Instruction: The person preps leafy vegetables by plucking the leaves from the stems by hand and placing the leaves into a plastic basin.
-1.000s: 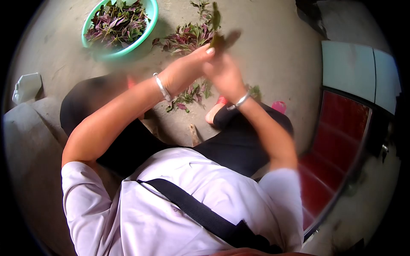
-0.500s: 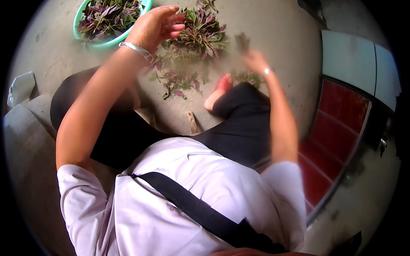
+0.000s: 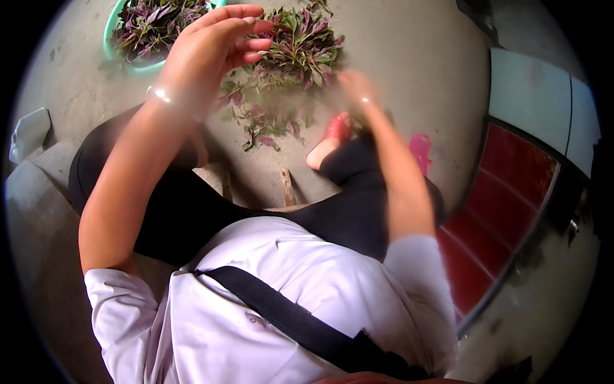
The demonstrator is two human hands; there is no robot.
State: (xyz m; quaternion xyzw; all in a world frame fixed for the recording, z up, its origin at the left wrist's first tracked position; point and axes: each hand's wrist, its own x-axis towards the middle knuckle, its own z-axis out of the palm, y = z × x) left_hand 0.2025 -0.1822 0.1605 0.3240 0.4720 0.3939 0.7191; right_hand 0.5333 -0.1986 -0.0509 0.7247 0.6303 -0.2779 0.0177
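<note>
My left hand point(image 3: 220, 41), with a silver bangle at the wrist, is raised between the green basin point(image 3: 110, 38) and a pile of purple-green leafy stems point(image 3: 307, 48). Its fingers are apart and nothing is between them. My right hand point(image 3: 358, 86), blurred by motion, is low at the right edge of the pile; its fingers and anything in them cannot be made out. Purple and green leaves point(image 3: 150, 25) fill the basin. Looser leaves point(image 3: 265, 125) lie on the floor below the pile.
My foot in a red sandal point(image 3: 332, 137) is just below the pile. A pink object point(image 3: 420, 152) lies right of my knee. A whitish plastic container point(image 3: 29, 134) stands far left. Red tiles point(image 3: 505, 185) and pale panels point(image 3: 531, 99) are at right.
My hands, together a second ago around leafy stems, have parted. The left went left and opened; the right went right with a stem, then moved back towards the pile.
</note>
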